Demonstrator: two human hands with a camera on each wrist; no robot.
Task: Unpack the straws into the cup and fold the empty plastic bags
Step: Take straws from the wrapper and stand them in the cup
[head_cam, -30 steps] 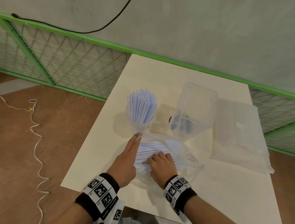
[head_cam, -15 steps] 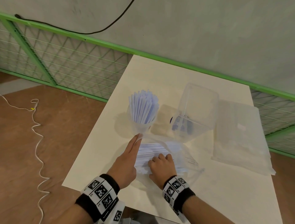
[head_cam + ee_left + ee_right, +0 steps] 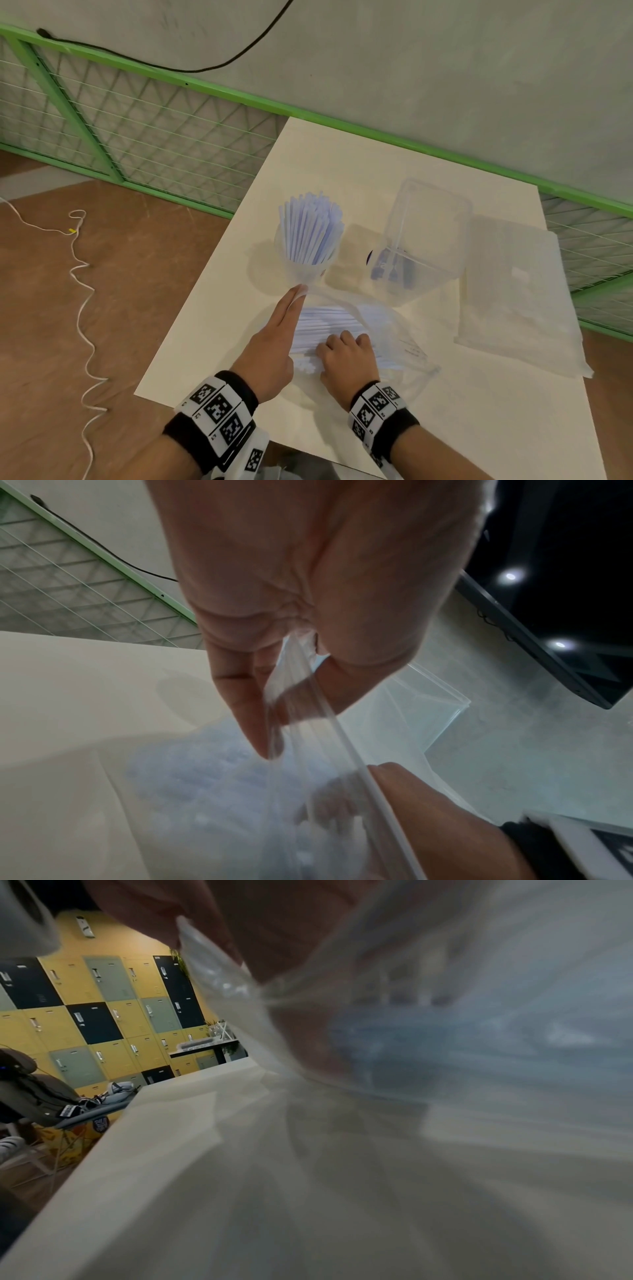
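A clear cup [image 3: 305, 263] packed with upright pale-blue straws [image 3: 310, 233] stands on the white table [image 3: 342, 164]. Just in front of it lies a clear plastic bag [image 3: 394, 329] with a bundle of white straws [image 3: 325, 318] inside. My left hand [image 3: 274, 339] pinches the bag's open rim [image 3: 301, 685] between thumb and straight fingers, holding the mouth up. My right hand [image 3: 346, 356] reaches inside the bag with fingers curled around the straw bundle; the right wrist view shows only blurred plastic [image 3: 411, 1042] and straws.
An empty clear plastic box [image 3: 421, 240] stands right of the cup. Flat, folded plastic bags [image 3: 517, 291] lie at the table's right edge. A green mesh fence [image 3: 137, 137] runs behind the table, and a white cord [image 3: 82, 274] lies on the brown floor at left.
Both hands stay nearly in place at the bag; the right hand's fingers have shifted slightly on the straw bundle.
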